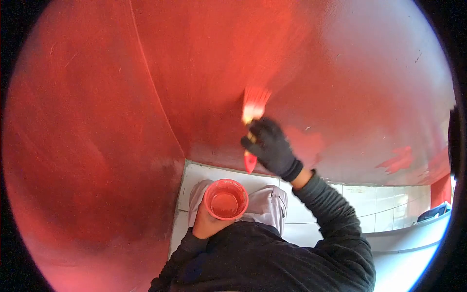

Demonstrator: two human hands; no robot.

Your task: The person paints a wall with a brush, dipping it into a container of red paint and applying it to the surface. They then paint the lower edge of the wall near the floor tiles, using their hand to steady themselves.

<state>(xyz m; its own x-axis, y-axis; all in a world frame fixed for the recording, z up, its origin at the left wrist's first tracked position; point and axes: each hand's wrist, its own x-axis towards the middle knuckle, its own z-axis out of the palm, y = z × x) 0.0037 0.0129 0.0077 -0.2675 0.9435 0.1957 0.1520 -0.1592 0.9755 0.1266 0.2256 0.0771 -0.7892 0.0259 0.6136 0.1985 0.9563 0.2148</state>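
In our right hand (272, 148), covered by a black knit glove, we grasp a paintbrush (253, 106), fingers closed around its handle. The bristles point up and away from us, coated in red and slightly blurred; we cannot tell whether their tips touch the wall. The handle's red end points back towards us, over the edge of the floor. Our left hand (210, 226), bare, grips a red plastic cup (210, 206) from below and the side, holding its open mouth up above our lap; red paint (224, 203) lies at the bottom and streaks the inside. Beyond the brush we face a wall (321, 92) with bright red patches over a duller, glossy surface. It meets a red side wall (97, 146) at a corner on our left. Beneath us we see our pale trousers (262, 207) and a white tiled floor (357, 199). At the far right, a pale, curved object (408, 241) stands near a dark blue item (434, 212).
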